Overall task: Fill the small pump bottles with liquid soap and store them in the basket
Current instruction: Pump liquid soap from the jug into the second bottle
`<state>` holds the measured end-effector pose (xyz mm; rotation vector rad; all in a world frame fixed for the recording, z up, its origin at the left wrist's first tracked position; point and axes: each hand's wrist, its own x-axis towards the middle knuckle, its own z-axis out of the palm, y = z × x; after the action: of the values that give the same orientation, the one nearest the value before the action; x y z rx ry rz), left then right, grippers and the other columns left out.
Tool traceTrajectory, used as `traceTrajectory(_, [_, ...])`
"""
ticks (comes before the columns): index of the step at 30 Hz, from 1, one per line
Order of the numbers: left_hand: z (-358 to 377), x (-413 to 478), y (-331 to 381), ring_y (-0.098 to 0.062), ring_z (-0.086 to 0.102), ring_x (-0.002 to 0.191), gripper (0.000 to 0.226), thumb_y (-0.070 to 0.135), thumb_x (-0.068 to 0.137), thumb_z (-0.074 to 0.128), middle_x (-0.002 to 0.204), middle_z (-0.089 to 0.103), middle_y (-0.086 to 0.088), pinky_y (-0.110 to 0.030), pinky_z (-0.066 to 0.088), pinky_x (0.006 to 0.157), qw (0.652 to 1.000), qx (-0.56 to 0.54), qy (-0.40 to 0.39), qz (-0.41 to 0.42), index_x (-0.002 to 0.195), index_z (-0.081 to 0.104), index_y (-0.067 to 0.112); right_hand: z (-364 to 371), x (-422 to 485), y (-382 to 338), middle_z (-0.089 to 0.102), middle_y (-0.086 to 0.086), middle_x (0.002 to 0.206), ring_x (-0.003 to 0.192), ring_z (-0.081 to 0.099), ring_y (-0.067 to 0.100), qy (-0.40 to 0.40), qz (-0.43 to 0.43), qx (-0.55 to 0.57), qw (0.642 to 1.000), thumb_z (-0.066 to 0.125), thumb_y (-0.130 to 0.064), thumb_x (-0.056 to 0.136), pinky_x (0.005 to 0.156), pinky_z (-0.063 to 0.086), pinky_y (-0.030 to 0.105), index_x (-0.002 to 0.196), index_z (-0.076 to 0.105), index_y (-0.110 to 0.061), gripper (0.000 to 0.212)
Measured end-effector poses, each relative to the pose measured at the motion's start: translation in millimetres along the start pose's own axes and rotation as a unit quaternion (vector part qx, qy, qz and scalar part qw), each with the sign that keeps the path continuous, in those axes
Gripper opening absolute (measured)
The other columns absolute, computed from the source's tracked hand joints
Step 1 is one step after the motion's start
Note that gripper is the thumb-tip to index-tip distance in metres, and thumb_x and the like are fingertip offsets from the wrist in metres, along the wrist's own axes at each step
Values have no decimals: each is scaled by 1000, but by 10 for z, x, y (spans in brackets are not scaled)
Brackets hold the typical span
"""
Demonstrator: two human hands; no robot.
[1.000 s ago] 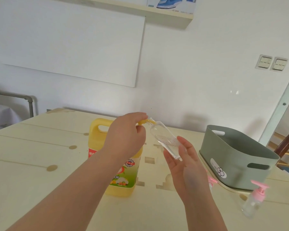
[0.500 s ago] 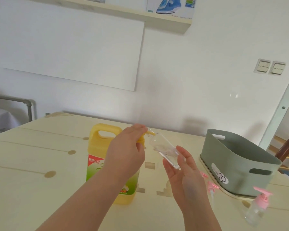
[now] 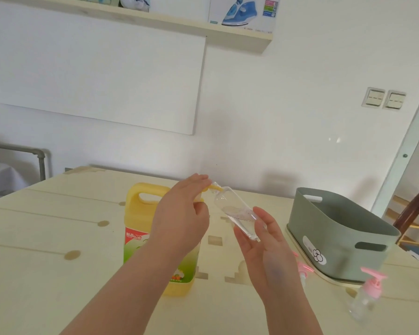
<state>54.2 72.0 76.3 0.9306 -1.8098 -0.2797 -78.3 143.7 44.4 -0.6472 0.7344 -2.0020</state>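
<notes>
The bottle [image 3: 236, 212] is pinched at its base by the right hand [image 3: 264, 247], thumb on one side and fairly straight fingers on the other. It is tilted so that its open neck is pointed up and away from that grip, into the spout of the pump [image 3: 213, 188]. The pump is covered by the left hand [image 3: 179, 218], with fingers bent over its top and the thumb tucked beneath. The jug [image 3: 140, 228] is stood directly under that hand.

Over the last second almost nothing is altered between the hands. The neck is kept at the spout and both holds are unchanged; only the view is raised. A pool of soap [image 3: 244, 223] is seen in the lower end, nearest the right fingers, but whether it has risen cannot be told. Filling is judged to be under way and unfinished.

The basket [image 3: 336, 228] is set beyond the right hand, well apart. A second bottle [image 3: 368, 296] with a pink top is stood outside it, so storing is not yet begun.
</notes>
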Motion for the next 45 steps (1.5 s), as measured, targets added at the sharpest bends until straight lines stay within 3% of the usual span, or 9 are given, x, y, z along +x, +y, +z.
traceTrajectory(4, [74, -23, -18, 5, 45, 120, 48, -2, 81, 48, 112, 46, 30, -10, 32, 96, 999, -11, 28, -11, 117, 65, 24, -40, 18, 34, 69, 7, 103, 85, 71, 20, -3, -3, 6, 1000, 46, -4, 96, 81, 58, 29, 99, 66, -10, 21])
traceTrajectory(11, [144, -52, -104, -2, 49, 120, 48, 0, 81, 48, 128, 57, 15, -14, 35, 95, 1000, 17, 13, -8, 120, 64, 24, -80, 43, 107, 61, 13, 117, 82, 70, 22, 3, 12, 37, 999, 48, -5, 94, 77, 59, 29, 98, 65, -10, 18])
traceTrajectory(19, [-75, 72, 23, -7, 55, 110, 46, 6, 86, 46, 129, 53, 23, -20, 43, 93, 999, 20, -26, -26, 121, 62, 31, -45, 60, 22, 67, 13, 109, 84, 71, 24, -16, 12, 37, 999, 49, -3, 92, 80, 59, 31, 100, 65, -9, 19])
traceTrajectory(23, [-70, 107, 35, -6, 50, 122, 47, 5, 85, 46, 131, 52, 23, -31, 44, 98, 999, 14, -23, -19, 121, 62, 31, -29, 86, 12, 67, 12, 107, 87, 70, 27, -18, 5, 28, 999, 53, -5, 86, 84, 57, 33, 100, 65, -8, 19])
traceTrajectory(28, [33, 55, 12, -6, 59, 106, 46, 3, 84, 48, 126, 55, 22, -19, 46, 84, 999, 1, 15, -33, 117, 65, 30, -75, 107, 70, 71, 7, 97, 86, 68, 27, -22, -1, 31, 999, 58, -9, 76, 76, 59, 29, 97, 66, -9, 22])
traceTrajectory(37, [110, -36, -73, -6, 55, 113, 48, -1, 81, 47, 127, 58, 14, -29, 48, 93, 1000, 12, 12, -14, 118, 65, 23, -125, 131, 169, 65, 12, 110, 85, 67, 28, -15, 7, 42, 999, 58, -9, 76, 78, 58, 31, 94, 66, -10, 19])
traceTrajectory(45, [-45, 75, 28, 1, 46, 120, 46, 9, 86, 46, 131, 53, 21, -12, 33, 95, 998, 42, -22, -33, 123, 60, 32, -69, 100, 34, 71, 12, 100, 92, 64, 33, -28, 8, 34, 999, 58, -7, 75, 78, 59, 33, 96, 65, -7, 22])
